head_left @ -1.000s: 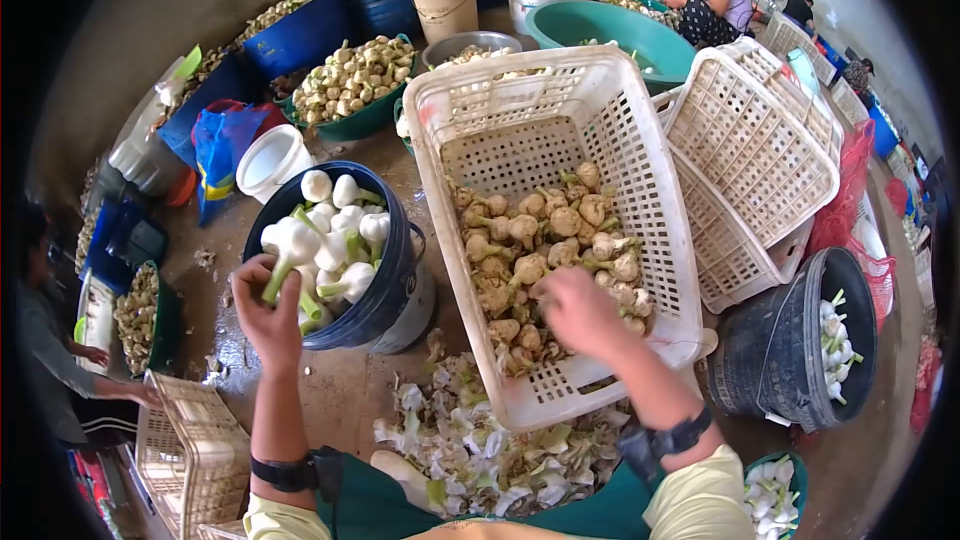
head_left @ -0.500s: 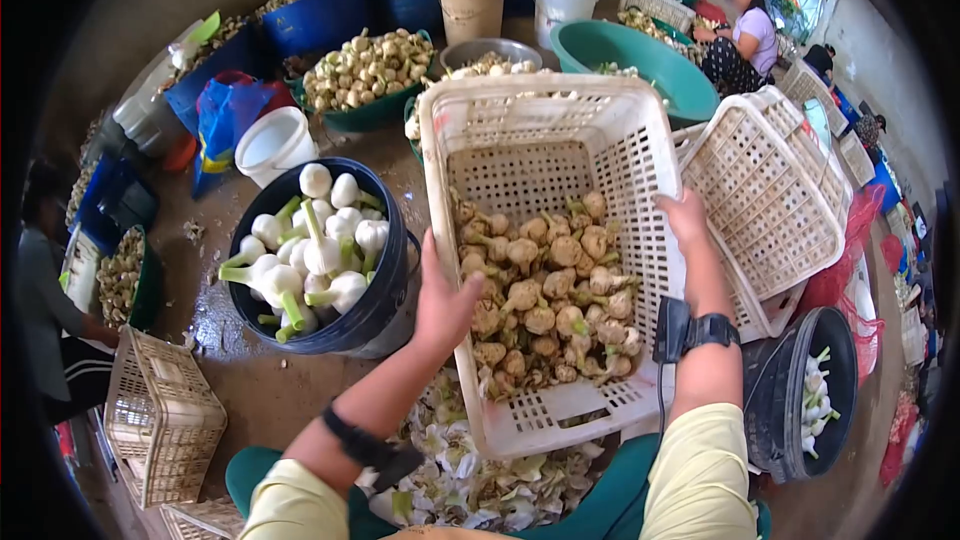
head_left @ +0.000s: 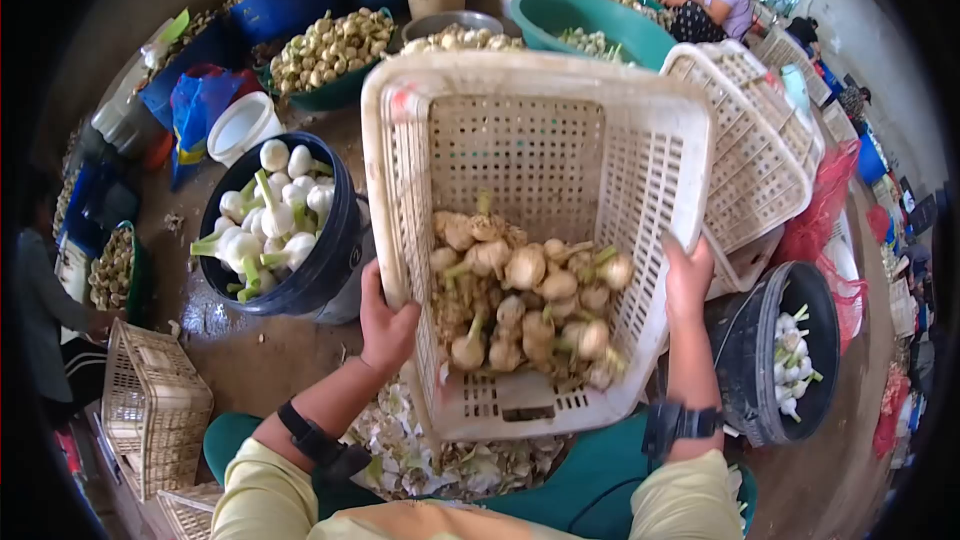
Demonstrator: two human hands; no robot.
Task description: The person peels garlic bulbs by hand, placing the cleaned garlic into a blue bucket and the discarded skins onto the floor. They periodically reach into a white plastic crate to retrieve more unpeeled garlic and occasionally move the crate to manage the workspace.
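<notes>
A white plastic crate (head_left: pixel 515 68) is held up in front of me, its far side raised and its near end low. Unpeeled garlic bulbs (head_left: pixel 530 285) lie bunched in its lower half. My left hand (head_left: pixel 388 325) grips the crate's left rim, thumb on top. On the right rim, my right hand (head_left: pixel 688 280) is closed in the same way. Below the crate, garlic skins (head_left: pixel 400 440) are heaped between green-clad legs.
A dark bucket of white garlic (head_left: pixel 340 250) stands at left, another black bucket (head_left: pixel 745 380) at right. Stacked crates (head_left: pixel 750 140) lean behind it. Green basins (head_left: pixel 545 15) and blue tubs (head_left: pixel 285 5) line the back. A person (head_left: pixel 715 0) sits back right, another (head_left: pixel 50 300) at left.
The crate has come closer and tipped up more steeply, and its bulbs have shifted into a tighter heap. Both hands have moved with it. The surroundings appear slightly shifted to the left.
</notes>
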